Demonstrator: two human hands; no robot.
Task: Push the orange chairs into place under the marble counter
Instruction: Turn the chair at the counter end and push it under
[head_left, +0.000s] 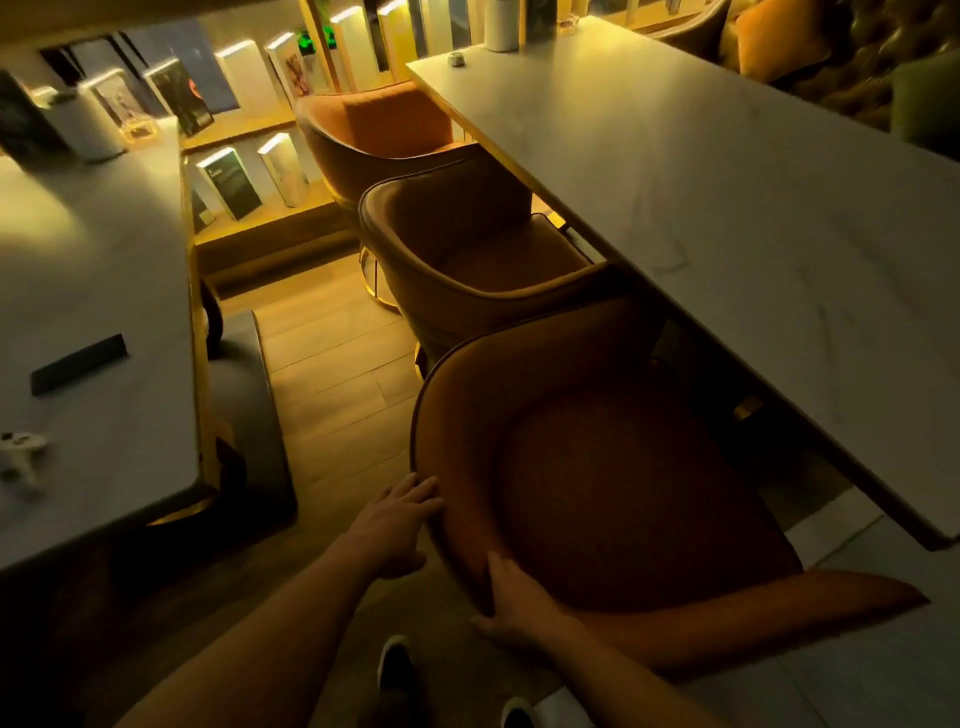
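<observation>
Three orange chairs stand in a row along the left edge of the marble counter (701, 208). The nearest chair (613, 467) has its front tucked under the counter edge and its curved backrest toward me. My left hand (395, 525) lies with straight fingers against the outside of that backrest. My right hand (514, 597) grips the backrest's top rim, fingers over the inside, thumb outside. The middle chair (467, 249) and the far chair (384, 130) sit partly under the counter.
A second marble table (93, 291) stands at the left with a dark flat object (78, 364) and a white controller (21, 452) on it. A grey seat (244, 395) sits beside it. A wooden-floor aisle (332, 374) runs between. Lit bookshelves (244, 176) line the back.
</observation>
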